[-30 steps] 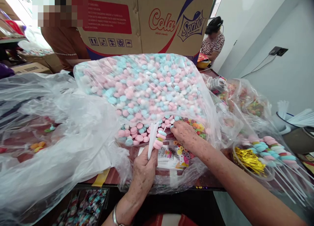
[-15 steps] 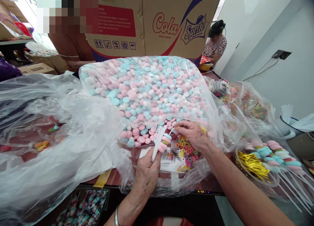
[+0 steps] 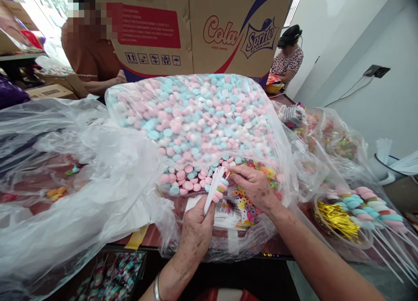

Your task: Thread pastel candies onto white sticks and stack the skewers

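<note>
My left hand [image 3: 197, 229] is closed around a bundle of white sticks [image 3: 214, 190]. One stick beside the bundle carries a skewer of marshmallows [image 3: 220, 192] in pink and blue, with a greenish candy between them. At that stick's upper tip, the thumb and fingers of my right hand [image 3: 251, 183] are pinched together on a small piece, mostly hidden and reddish at its edge. Below the right hand lie gummy rings [image 3: 251, 203] in several colours. Loose pink and blue marshmallows [image 3: 187, 179] spill from the mouth of a large clear bag [image 3: 202, 114] behind my hands.
A big cardboard box [image 3: 199, 31] stands behind the bag. Crumpled plastic [image 3: 124, 162] covers the left side. On the right are gold twist ties [image 3: 338, 220] in a round tub, finished marshmallow skewers [image 3: 369, 207] and a bucket [image 3: 388, 166] of sticks. Two people sit beyond.
My right hand has moved slightly left and down, its fingertips now closer to the stick's tip. The left hand stays nearly in place. The person at the far left has shifted, showing a hand.
</note>
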### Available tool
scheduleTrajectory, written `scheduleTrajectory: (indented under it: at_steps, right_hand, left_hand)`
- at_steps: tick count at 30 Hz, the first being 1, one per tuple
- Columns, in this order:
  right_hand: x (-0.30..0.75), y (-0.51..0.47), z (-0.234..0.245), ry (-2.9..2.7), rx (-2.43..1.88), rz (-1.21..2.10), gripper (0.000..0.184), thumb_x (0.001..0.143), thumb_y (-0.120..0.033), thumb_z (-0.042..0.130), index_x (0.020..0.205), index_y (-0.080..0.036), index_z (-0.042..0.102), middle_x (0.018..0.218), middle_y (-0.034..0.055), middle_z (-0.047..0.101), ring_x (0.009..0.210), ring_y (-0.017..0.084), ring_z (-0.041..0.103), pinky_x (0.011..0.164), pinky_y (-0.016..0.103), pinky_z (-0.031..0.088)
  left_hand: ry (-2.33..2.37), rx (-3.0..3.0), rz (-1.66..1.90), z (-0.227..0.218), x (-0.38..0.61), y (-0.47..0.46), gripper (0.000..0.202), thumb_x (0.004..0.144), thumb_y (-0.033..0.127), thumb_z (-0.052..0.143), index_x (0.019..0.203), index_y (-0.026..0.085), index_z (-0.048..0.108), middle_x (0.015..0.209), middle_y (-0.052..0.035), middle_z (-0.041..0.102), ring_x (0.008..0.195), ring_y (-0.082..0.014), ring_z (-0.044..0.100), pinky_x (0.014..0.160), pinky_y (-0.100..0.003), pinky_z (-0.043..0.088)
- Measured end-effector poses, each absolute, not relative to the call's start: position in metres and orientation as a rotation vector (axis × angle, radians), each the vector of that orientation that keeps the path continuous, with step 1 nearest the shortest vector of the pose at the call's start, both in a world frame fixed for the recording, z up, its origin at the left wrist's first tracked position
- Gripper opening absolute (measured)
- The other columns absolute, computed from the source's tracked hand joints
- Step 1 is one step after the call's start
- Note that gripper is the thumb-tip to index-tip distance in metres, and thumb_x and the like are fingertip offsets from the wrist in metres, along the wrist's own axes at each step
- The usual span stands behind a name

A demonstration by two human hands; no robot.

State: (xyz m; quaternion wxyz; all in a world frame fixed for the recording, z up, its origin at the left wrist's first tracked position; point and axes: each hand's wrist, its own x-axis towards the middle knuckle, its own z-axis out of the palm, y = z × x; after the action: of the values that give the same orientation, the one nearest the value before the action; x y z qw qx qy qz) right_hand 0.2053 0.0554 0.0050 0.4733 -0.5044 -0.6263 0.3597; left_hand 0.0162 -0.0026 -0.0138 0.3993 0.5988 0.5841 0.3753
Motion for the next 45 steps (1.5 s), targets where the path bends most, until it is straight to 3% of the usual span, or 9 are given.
scheduleTrajectory:
  at_steps: [3, 10, 16, 19, 25, 31, 35, 41, 45]
  right_hand:
    - [0.206, 0.054, 0.004, -1.554, -1.248, 0.793, 0.027, 0.084, -0.029, 0.062, 0.106, -0.027, 0.077, 0.111, 0.0019, 0.076, 0.105, 0.021, 0.069, 0.098, 0.036, 0.052]
    - [0.200, 0.059, -0.002, -1.255, -1.249, 1.047, 0.026, 0.077, -0.035, 0.067, 0.095, -0.018, 0.075, 0.076, 0.0017, 0.074, 0.065, 0.017, 0.067, 0.062, 0.028, 0.055]
    - [0.200, 0.053, 0.003, -1.559, -1.164, 0.734, 0.018, 0.083, -0.025, 0.061, 0.091, -0.024, 0.077, 0.094, 0.0034, 0.075, 0.091, 0.020, 0.068, 0.088, 0.034, 0.053]
    - [0.205, 0.052, 0.006, -1.685, -1.102, 0.667, 0.021, 0.086, -0.024, 0.061, 0.094, -0.028, 0.080, 0.103, 0.0038, 0.074, 0.101, 0.021, 0.066, 0.095, 0.035, 0.051]
    - [0.210, 0.060, 0.009, -1.378, -1.195, 0.926, 0.020, 0.082, -0.034, 0.070, 0.098, -0.027, 0.080, 0.099, 0.0024, 0.075, 0.094, 0.019, 0.067, 0.086, 0.032, 0.054]
    - [0.208, 0.057, 0.009, -1.298, -1.166, 1.233, 0.024, 0.082, -0.037, 0.068, 0.099, -0.026, 0.081, 0.095, 0.0007, 0.077, 0.080, 0.016, 0.069, 0.076, 0.029, 0.058]
    - [0.214, 0.055, 0.005, -1.337, -1.164, 1.191, 0.026, 0.083, -0.035, 0.066, 0.101, -0.024, 0.080, 0.089, 0.0018, 0.077, 0.078, 0.017, 0.070, 0.077, 0.032, 0.058]
    - [0.215, 0.053, -0.002, -1.505, -1.166, 1.011, 0.024, 0.084, -0.031, 0.067, 0.104, -0.028, 0.080, 0.100, 0.0024, 0.076, 0.092, 0.019, 0.069, 0.085, 0.033, 0.054]
    - [0.210, 0.048, -0.004, -1.627, -1.134, 1.038, 0.024, 0.085, -0.030, 0.065, 0.104, -0.027, 0.080, 0.094, 0.0026, 0.075, 0.085, 0.017, 0.067, 0.080, 0.031, 0.053]
  left_hand:
    - [1.472, 1.525, 0.962, -0.015, 0.016, -0.002, 0.036, 0.093, 0.045, 0.050, 0.087, 0.018, 0.072, 0.062, 0.0025, 0.053, 0.061, -0.0155, 0.043, 0.060, -0.025, 0.035]
    - [1.435, 1.555, 0.946, -0.013, 0.015, -0.003, 0.036, 0.094, 0.043, 0.048, 0.092, 0.017, 0.074, 0.064, 0.0020, 0.056, 0.062, -0.0156, 0.046, 0.061, -0.025, 0.037]
    - [1.484, 1.547, 0.960, -0.011, 0.016, -0.003, 0.035, 0.093, 0.043, 0.051, 0.083, 0.017, 0.072, 0.058, 0.0038, 0.048, 0.059, -0.0147, 0.040, 0.058, -0.025, 0.034]
    - [1.440, 1.523, 1.004, -0.013, 0.016, -0.003, 0.033, 0.093, 0.042, 0.052, 0.089, 0.017, 0.074, 0.062, 0.0029, 0.053, 0.061, -0.0151, 0.042, 0.060, -0.025, 0.037]
    - [1.381, 1.510, 0.991, -0.014, 0.015, -0.003, 0.035, 0.094, 0.041, 0.052, 0.107, 0.018, 0.075, 0.071, 0.0023, 0.060, 0.065, -0.0153, 0.045, 0.064, -0.024, 0.039]
    - [1.405, 1.524, 0.959, -0.015, 0.016, -0.004, 0.036, 0.094, 0.044, 0.052, 0.092, 0.017, 0.075, 0.065, 0.0032, 0.051, 0.063, -0.0150, 0.041, 0.060, -0.024, 0.036]
    - [1.404, 1.526, 0.984, -0.016, 0.016, -0.003, 0.036, 0.093, 0.045, 0.052, 0.091, 0.018, 0.075, 0.063, 0.0038, 0.048, 0.060, -0.0144, 0.039, 0.058, -0.024, 0.035]
    - [1.411, 1.521, 0.979, -0.013, 0.017, -0.003, 0.034, 0.092, 0.042, 0.053, 0.092, 0.017, 0.076, 0.062, 0.0033, 0.048, 0.060, -0.0146, 0.039, 0.059, -0.024, 0.036]
    - [1.380, 1.485, 0.994, -0.013, 0.015, -0.003, 0.032, 0.092, 0.042, 0.054, 0.089, 0.017, 0.074, 0.065, 0.0022, 0.053, 0.062, -0.0147, 0.042, 0.061, -0.025, 0.037]
